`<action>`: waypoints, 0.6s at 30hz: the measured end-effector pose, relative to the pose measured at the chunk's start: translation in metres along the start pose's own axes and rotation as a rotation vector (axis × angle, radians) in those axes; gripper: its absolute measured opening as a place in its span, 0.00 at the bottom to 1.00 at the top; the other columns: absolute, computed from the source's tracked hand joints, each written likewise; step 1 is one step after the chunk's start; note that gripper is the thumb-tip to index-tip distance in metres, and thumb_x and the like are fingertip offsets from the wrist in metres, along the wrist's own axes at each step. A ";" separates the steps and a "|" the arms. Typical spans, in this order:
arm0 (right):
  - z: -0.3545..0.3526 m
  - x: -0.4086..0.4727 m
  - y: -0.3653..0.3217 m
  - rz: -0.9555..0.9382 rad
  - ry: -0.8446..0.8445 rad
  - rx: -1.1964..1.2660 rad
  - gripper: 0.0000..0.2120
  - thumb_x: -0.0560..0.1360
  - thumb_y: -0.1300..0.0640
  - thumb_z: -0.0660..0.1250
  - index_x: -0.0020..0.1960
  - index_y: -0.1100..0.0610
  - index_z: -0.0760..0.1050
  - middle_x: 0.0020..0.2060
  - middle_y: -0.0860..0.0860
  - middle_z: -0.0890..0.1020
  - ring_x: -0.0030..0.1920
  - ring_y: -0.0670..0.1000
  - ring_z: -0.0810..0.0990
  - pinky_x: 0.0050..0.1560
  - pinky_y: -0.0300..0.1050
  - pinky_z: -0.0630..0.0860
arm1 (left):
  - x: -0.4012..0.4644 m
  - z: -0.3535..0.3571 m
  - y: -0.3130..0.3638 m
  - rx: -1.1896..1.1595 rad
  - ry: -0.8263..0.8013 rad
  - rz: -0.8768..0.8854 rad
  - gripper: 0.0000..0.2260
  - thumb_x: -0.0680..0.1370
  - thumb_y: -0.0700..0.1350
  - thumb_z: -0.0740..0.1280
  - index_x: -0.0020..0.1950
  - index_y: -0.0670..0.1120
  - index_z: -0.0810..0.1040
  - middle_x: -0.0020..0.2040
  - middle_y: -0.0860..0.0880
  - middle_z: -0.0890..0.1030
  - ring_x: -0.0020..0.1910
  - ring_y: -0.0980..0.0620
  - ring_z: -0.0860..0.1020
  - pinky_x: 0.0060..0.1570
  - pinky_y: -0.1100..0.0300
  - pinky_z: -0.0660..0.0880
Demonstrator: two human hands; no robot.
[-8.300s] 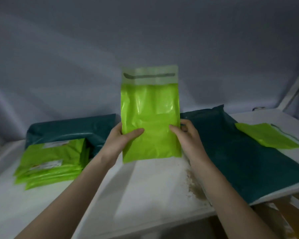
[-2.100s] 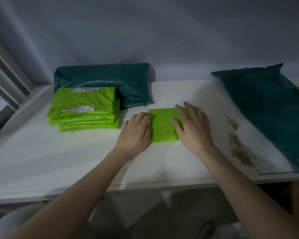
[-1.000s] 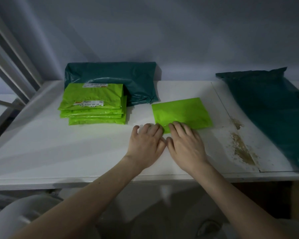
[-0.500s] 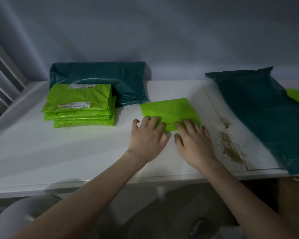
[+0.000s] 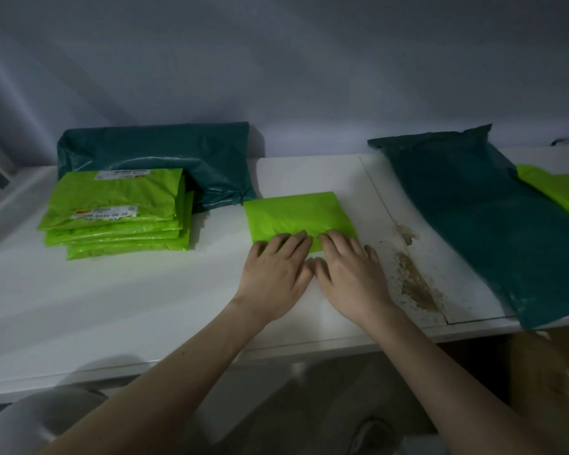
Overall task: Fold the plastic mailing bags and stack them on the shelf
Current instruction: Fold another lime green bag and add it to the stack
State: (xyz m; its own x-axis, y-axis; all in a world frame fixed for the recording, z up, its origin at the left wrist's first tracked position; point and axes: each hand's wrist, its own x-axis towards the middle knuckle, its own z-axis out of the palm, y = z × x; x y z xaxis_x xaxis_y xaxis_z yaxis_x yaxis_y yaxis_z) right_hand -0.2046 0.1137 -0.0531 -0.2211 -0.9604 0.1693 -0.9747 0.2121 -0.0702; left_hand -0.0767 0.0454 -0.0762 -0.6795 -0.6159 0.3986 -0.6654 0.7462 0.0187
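Both my hands lie flat, side by side, on the near edge of a folded green bag on the white shelf. My left hand and right hand have straight fingers spread over the plastic, so the grip is wide and pressing, closed round nothing. The bag stretches away from my fingertips toward the wall. To the left of my hands, a short way off, sits the stack of folded green bags with white labels, and behind it a folded dark teal bag leans near the wall, its corner almost meeting the far left corner of the bag I press. To the right of my hands is a brown stain on the shelf, and beyond it a large teal bag lies flat, overhanging the front edge, with another green bag resting on its far side. I judge the fold is being creased before the bag goes to the stack. The slick plastic could spring open when I lift my palms, or slide on the smooth shelf as I press. Dragging it rightward could pick up dirt from the stain. The path left to the stack looks open, though the stack is stepped and uneven, so another bag placed carelessly could slip off.
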 end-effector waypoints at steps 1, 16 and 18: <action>0.001 0.000 0.001 -0.012 -0.008 0.006 0.22 0.74 0.48 0.53 0.60 0.59 0.74 0.56 0.53 0.78 0.52 0.56 0.78 0.48 0.53 0.75 | 0.000 -0.001 0.000 -0.004 -0.002 -0.003 0.21 0.76 0.54 0.54 0.61 0.49 0.78 0.61 0.53 0.79 0.55 0.50 0.79 0.48 0.55 0.74; 0.000 -0.001 0.023 0.139 -0.072 -0.015 0.20 0.79 0.48 0.53 0.66 0.57 0.67 0.67 0.51 0.69 0.66 0.55 0.65 0.60 0.53 0.66 | 0.004 -0.005 0.004 -0.105 -0.092 -0.112 0.20 0.76 0.55 0.52 0.61 0.51 0.77 0.62 0.54 0.77 0.56 0.49 0.76 0.50 0.53 0.72; 0.000 -0.001 0.023 0.141 -0.060 0.000 0.19 0.79 0.48 0.53 0.65 0.57 0.69 0.66 0.51 0.70 0.65 0.55 0.65 0.59 0.53 0.66 | 0.005 -0.006 0.004 -0.130 -0.122 -0.134 0.22 0.76 0.56 0.50 0.62 0.52 0.76 0.64 0.55 0.75 0.59 0.50 0.74 0.52 0.52 0.70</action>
State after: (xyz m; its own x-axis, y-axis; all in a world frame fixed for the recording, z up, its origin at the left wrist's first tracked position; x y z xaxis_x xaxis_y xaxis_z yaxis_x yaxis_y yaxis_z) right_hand -0.2270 0.1191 -0.0546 -0.3534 -0.9302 0.0987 -0.9342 0.3455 -0.0892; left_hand -0.0810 0.0473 -0.0686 -0.6257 -0.7317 0.2705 -0.7121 0.6773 0.1850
